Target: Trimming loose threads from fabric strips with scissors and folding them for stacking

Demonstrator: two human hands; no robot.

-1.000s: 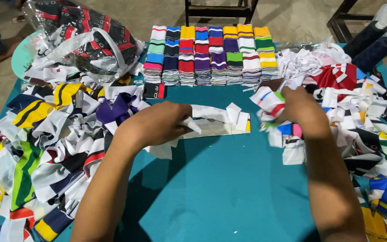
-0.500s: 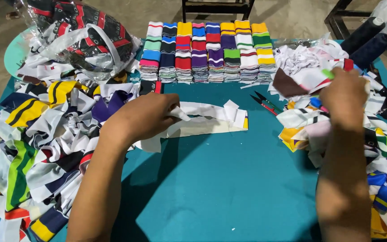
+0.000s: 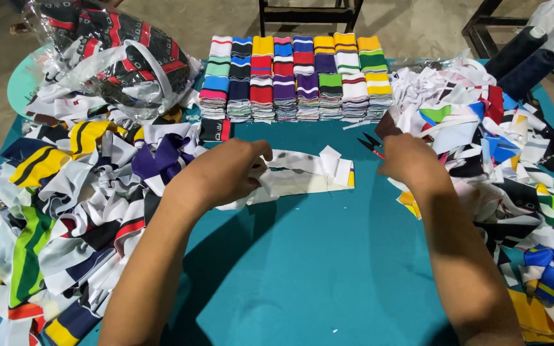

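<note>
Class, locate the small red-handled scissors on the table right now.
In the head view, the scissors lie on the teal table, just left of the right hand, below the neat stacks of striped bands.

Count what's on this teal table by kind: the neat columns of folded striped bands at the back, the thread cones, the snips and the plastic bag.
Columns of folded striped bands: 8
Dark thread cones: 2
Thread snips: 1
Clear plastic bag of bands: 1
Total: 12
</note>
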